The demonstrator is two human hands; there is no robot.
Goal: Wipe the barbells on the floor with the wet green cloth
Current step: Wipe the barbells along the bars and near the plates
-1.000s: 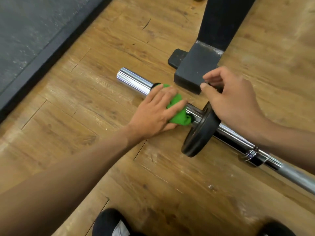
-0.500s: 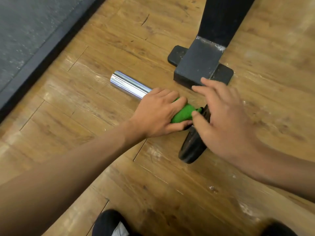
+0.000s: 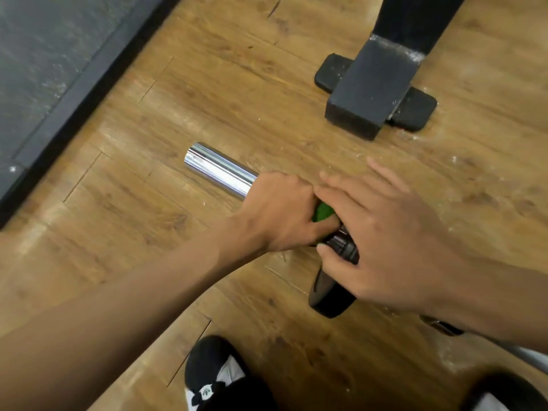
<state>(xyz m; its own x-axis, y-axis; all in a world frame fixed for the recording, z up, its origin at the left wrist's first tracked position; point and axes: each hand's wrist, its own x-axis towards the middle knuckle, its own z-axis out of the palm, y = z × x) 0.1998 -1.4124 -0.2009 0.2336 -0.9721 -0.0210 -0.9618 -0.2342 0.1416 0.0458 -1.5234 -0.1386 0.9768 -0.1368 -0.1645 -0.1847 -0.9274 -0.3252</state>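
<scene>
Your left hand (image 3: pixel 278 212) is gripping the wet green cloth (image 3: pixel 324 212); your spread right hand (image 3: pixel 385 241) is risking pinching if the chrome steel barbell (image 3: pixel 219 170) rolls.

Right grip (image 3: pixel 385 232): from stand foot (image 3: pixel 370 93) onto weight plate (image 3: pixel 329 295) | left grip (image 3: pixel 281 212): slid cloth (image 3: pixel 324 212) up against plate, cloth nearly hidden

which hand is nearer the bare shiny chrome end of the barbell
Left. The left hand grips the green cloth right beside the chrome end; the right hand lies farther along, over the black weight plate.
</scene>
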